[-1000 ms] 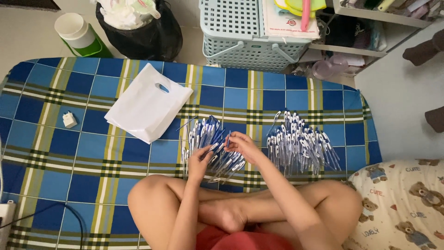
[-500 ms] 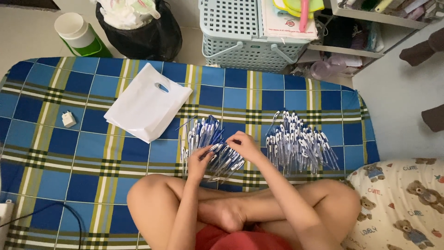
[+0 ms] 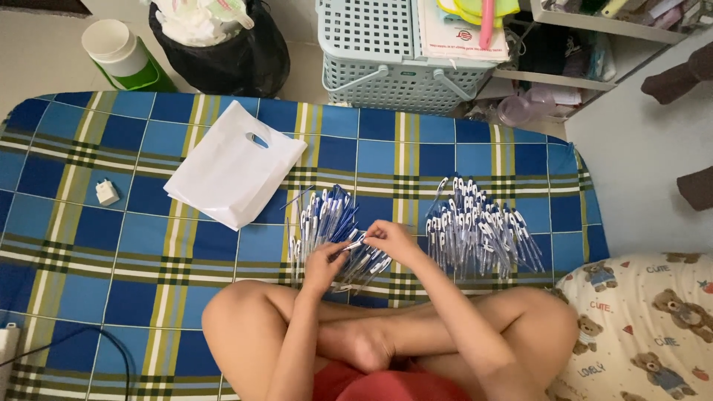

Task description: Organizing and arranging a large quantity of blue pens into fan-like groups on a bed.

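Sitting cross-legged on the blue, yellow and green checked mattress cover (image 3: pixel 89 245), we have the largest things at the far edge: a pale green plastic basket with handles (image 3: pixel 379 56) and a black bag full of crumpled white waste (image 3: pixel 223 52), with a green tub with a white lid (image 3: pixel 122 56) to the left of it. On the cloth itself lies a flat white plastic carrier bag with a cut-out handle (image 3: pixel 230 167), and far to its left a small white plug adapter (image 3: pixel 108 193). A teddy-bear printed pillow (image 3: pixel 646 327) is at our right side. In front of our knees are two heaps: the right heap of white and blue capped pens (image 3: pixel 479 230) is spread like a fan, and the left heap of loose blue and white pens (image 3: pixel 327 223) lies just under our hands. Our left hand (image 3: pixel 323 263) and right hand (image 3: pixel 390 238) meet over the left heap, both closed on one single white pen with a blue part (image 3: pixel 355 243); if it is a cap or a barrel between the fingers we cannot tell. We judge that the step is assembling one pen, and the next move calls for pushing the two parts straight together, without slipping.
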